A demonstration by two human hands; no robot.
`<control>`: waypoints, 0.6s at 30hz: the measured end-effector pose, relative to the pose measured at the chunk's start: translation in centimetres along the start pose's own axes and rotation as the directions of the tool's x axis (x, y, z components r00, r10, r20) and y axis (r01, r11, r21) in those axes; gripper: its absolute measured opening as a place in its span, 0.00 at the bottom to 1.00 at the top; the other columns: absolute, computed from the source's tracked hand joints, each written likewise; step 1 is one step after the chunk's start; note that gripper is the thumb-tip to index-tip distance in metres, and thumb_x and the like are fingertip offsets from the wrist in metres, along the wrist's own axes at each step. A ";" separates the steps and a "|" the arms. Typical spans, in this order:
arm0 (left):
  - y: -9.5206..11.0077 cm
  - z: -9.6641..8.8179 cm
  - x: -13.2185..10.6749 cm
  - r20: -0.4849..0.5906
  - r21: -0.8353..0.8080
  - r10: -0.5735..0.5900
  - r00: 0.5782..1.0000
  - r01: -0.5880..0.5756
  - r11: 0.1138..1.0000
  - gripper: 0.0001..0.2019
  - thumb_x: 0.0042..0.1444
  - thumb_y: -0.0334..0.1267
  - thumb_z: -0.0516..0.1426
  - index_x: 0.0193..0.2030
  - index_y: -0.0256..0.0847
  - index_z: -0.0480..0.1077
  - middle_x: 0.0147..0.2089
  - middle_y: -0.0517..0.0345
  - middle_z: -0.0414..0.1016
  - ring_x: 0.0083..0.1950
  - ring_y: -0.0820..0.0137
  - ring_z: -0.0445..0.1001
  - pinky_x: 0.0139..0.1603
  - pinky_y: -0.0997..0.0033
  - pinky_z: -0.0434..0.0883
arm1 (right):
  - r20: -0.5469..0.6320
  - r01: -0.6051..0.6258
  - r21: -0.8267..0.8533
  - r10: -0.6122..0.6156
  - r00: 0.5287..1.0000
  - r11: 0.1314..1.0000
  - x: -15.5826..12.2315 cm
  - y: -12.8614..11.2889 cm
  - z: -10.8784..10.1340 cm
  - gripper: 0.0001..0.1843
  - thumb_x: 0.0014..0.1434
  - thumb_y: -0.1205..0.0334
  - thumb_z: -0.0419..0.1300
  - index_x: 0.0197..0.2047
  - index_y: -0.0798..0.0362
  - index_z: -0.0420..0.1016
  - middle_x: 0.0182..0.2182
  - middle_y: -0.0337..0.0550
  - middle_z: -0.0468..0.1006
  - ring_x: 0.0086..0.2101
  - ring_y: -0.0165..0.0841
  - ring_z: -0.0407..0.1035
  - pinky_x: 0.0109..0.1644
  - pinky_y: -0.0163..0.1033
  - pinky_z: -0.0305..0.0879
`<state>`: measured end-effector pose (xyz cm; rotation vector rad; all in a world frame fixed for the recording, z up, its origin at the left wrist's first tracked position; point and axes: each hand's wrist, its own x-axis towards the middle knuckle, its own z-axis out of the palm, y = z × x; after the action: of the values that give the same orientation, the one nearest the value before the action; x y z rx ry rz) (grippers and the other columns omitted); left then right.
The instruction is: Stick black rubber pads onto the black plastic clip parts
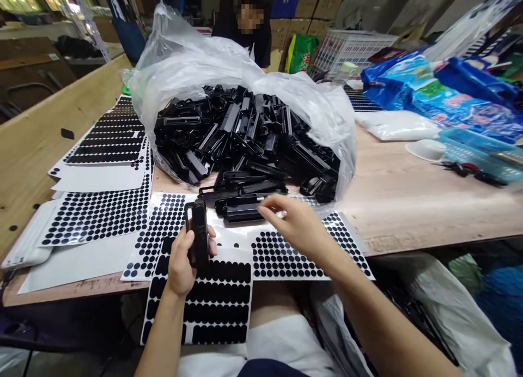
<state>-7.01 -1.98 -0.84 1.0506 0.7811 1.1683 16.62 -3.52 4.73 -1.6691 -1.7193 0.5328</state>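
My left hand [182,260] is wrapped round a black plastic part [199,232], long and narrow with a slot along one side, held upright. My right hand [286,213] hovers at the front of the pile with thumb and forefinger brought together; whatever they may pinch is too small to make out. Just beyond it lie several loose black plastic parts [243,209]. Under my left hand, a sheet of black oblong stickers [218,311] overhangs the table edge. Sheets of round black stickers [286,254] are spread in front of me.
A large clear plastic bag [196,55] full of black parts [245,121] stands mid-table. More sticker sheets [106,137] are stacked left, beside a wooden board [61,115]. At right are a blue basket [478,151], a white bowl [426,150] and blue packaging [441,93]. Another person [261,39] sits opposite.
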 end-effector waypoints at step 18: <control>-0.9 -0.2 -0.3 -0.006 -0.113 -0.033 0.999 0.032 0.993 0.25 0.67 0.52 0.54 0.61 0.35 0.64 0.34 0.52 0.82 0.20 0.71 0.75 0.20 0.75 0.69 | 0.300 -0.154 0.050 0.132 0.945 0.987 0.7 2.7 -1.8 0.19 0.50 0.40 0.70 0.26 0.49 0.81 0.25 0.45 0.80 0.24 0.36 0.70 0.28 0.40 0.63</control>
<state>-7.01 -2.27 -1.73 0.9370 0.7275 1.1754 19.78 -2.85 4.19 -1.7391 -1.7674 0.9443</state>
